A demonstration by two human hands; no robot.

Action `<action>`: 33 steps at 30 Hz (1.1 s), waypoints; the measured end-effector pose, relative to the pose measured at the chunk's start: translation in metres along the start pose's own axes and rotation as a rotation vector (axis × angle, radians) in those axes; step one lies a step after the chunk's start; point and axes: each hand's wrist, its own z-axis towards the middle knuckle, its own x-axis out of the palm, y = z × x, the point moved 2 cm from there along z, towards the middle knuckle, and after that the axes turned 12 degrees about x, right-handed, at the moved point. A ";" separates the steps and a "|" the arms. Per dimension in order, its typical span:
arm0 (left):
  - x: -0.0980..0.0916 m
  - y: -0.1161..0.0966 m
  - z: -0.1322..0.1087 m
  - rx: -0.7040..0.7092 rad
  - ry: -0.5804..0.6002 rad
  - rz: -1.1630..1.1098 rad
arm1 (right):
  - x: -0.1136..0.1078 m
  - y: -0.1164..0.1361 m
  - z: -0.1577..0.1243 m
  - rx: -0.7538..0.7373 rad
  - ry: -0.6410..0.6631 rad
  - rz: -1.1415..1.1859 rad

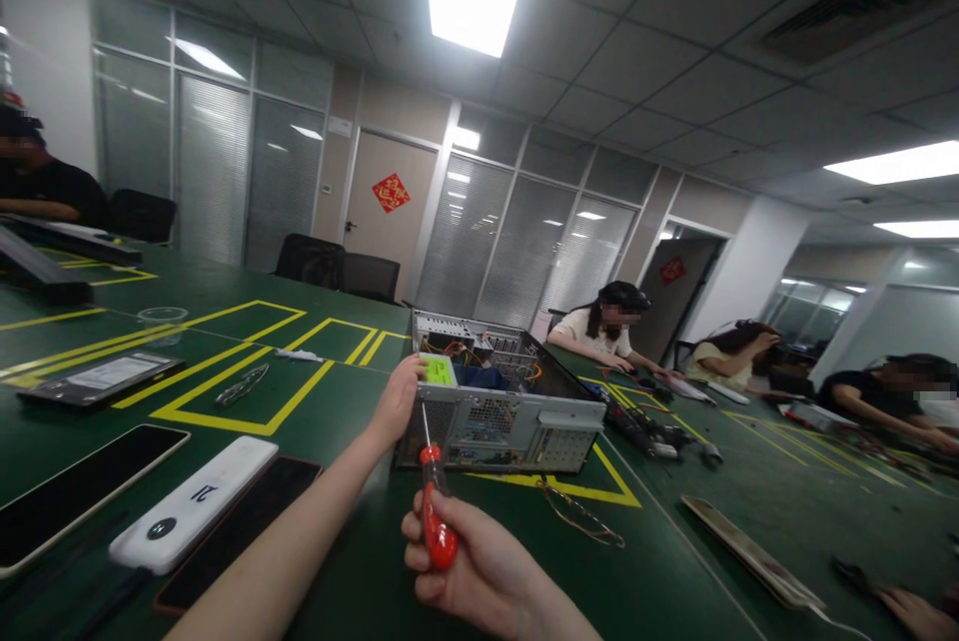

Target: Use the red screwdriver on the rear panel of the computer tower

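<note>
An opened computer case (pixel 516 433) lies on the green table, its rear panel facing me. Inside its left rear corner sits a power supply with a bright green label (pixel 439 371). My left hand (pixel 397 403) is closed around that corner, its fingertips beside the label; the underside of the grip is hidden. My right hand (pixel 479 556) grips a screwdriver (pixel 437 521) by its red handle, shaft upward. The tip is near the rear panel below the power supply; contact cannot be made out. Cables and boards show inside the case.
Left of my arms lie phones (pixel 86 491), a white device (pixel 199 501), a hard drive (pixel 105 376), a clear cup (pixel 163 324) and a small clear bag (pixel 241 386). Right are a cable loop (pixel 580 513), another phone (pixel 753 551) and loose parts (pixel 655 436). Several people sit around.
</note>
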 end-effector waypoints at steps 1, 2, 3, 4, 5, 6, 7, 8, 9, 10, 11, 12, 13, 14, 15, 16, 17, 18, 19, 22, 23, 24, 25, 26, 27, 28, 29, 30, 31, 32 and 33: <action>0.000 0.000 0.000 -0.003 0.001 0.001 | 0.000 -0.001 -0.001 -0.012 -0.003 -0.017; 0.000 0.000 0.000 -0.007 0.004 0.002 | -0.001 -0.003 -0.002 -0.022 -0.009 -0.035; 0.000 -0.001 0.000 -0.011 0.007 0.004 | -0.003 -0.005 -0.003 -0.026 -0.014 -0.053; 0.000 -0.001 0.000 -0.012 0.007 0.004 | -0.006 -0.009 -0.004 -0.021 -0.020 -0.071; 0.000 -0.001 0.000 -0.011 0.007 0.003 | -0.011 -0.012 -0.004 -0.007 -0.028 -0.090; 0.000 -0.001 0.000 -0.011 0.004 0.002 | -0.018 -0.016 -0.004 0.016 -0.041 -0.110; 0.000 -0.001 0.000 -0.011 0.002 0.000 | -0.028 -0.020 -0.004 0.029 -0.066 -0.119; 0.001 -0.001 0.000 -0.013 0.001 -0.001 | -0.038 -0.023 -0.003 0.040 -0.096 -0.134; 0.001 -0.001 0.000 -0.015 0.000 -0.002 | -0.049 -0.026 -0.002 0.044 -0.137 -0.155; 0.001 -0.001 0.000 -0.018 -0.001 -0.002 | -0.061 -0.029 0.000 0.051 -0.183 -0.177; 0.002 0.000 0.000 -0.021 -0.003 -0.002 | -0.072 -0.030 0.001 0.043 -0.229 -0.195; 0.002 0.000 0.000 -0.022 -0.006 -0.004 | -0.082 -0.032 0.003 0.045 -0.257 -0.221; 0.002 0.000 0.000 -0.022 -0.009 -0.005 | -0.091 -0.032 0.005 0.012 -0.294 -0.247; 0.002 0.000 0.000 -0.022 -0.013 -0.006 | -0.097 -0.033 0.007 -0.014 -0.332 -0.293; 0.002 0.000 0.000 -0.020 -0.014 -0.007 | -0.101 -0.033 0.008 0.006 -0.347 -0.351; 0.002 0.000 0.000 -0.018 -0.012 -0.007 | -0.103 -0.034 0.010 0.014 -0.347 -0.373; 0.002 0.000 0.000 -0.017 -0.009 -0.007 | -0.104 -0.035 0.011 0.027 -0.342 -0.392; 0.002 -0.001 0.000 -0.015 -0.005 -0.007 | -0.104 -0.036 0.011 0.033 -0.336 -0.397; 0.002 -0.001 0.000 -0.013 -0.004 -0.007 | -0.103 -0.037 0.012 0.026 -0.337 -0.396; 0.001 -0.002 0.001 -0.011 -0.004 -0.005 | -0.099 -0.039 0.011 -0.027 -0.378 -0.412; 0.001 -0.002 0.001 -0.013 0.004 -0.004 | -0.098 -0.039 0.010 -0.038 -0.390 -0.414; 0.001 -0.002 0.001 -0.015 0.011 -0.002 | -0.097 -0.039 0.009 -0.042 -0.396 -0.412; 0.001 -0.002 0.001 -0.018 0.013 0.000 | -0.096 -0.039 0.008 -0.039 -0.397 -0.409; 0.001 -0.001 0.001 -0.020 0.012 0.001 | -0.095 -0.039 0.007 -0.032 -0.397 -0.403; 0.001 -0.001 0.001 -0.021 0.006 0.001 | -0.094 -0.039 0.006 -0.024 -0.400 -0.398; 0.002 0.000 0.000 -0.021 -0.002 0.000 | -0.093 -0.039 0.005 -0.020 -0.407 -0.392; 0.002 0.000 0.000 -0.020 -0.010 -0.001 | -0.092 -0.038 0.005 -0.018 -0.414 -0.388; 0.002 0.000 0.000 -0.018 -0.014 -0.002 | -0.091 -0.038 0.004 -0.014 -0.420 -0.387; 0.002 0.000 0.000 -0.017 -0.014 -0.003 | -0.091 -0.038 0.004 -0.010 -0.425 -0.385; 0.002 0.000 0.000 -0.015 -0.011 -0.002 | -0.090 -0.037 0.003 -0.005 -0.427 -0.385; 0.002 -0.001 0.000 -0.014 -0.007 -0.001 | -0.089 -0.037 0.002 0.004 -0.422 -0.386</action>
